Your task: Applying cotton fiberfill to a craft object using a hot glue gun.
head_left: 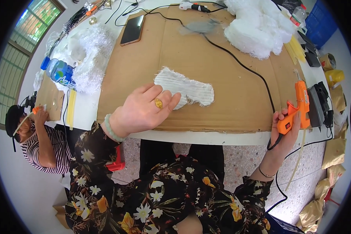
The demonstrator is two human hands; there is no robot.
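Observation:
A ragged-edged white piece of fluffy, ribbed fabric (197, 91) lies on a brown cardboard sheet (230, 113). My left hand (146, 107), with a gold ring and a pale green bangle, is over the fabric's lower left edge. Its fingers are curled inward; the fingertips are hidden, so what they pinch cannot be made out. At the right front corner of the cardboard, my right hand (288, 128) is wrapped round the handle of an orange glue gun (301, 97). The gun's nozzle points away from me, and a pale glue stick (296, 163) hangs from its rear.
A phone (132, 30), white fluffy stuffing (257, 29), white tinsel-like material (95, 54) and a blue-capped bottle (60, 72) surround the work spot. A black cable (245, 66) crosses the cardboard. Another person (39, 140) works at the left. Dark devices (319, 103) stand beside the glue gun.

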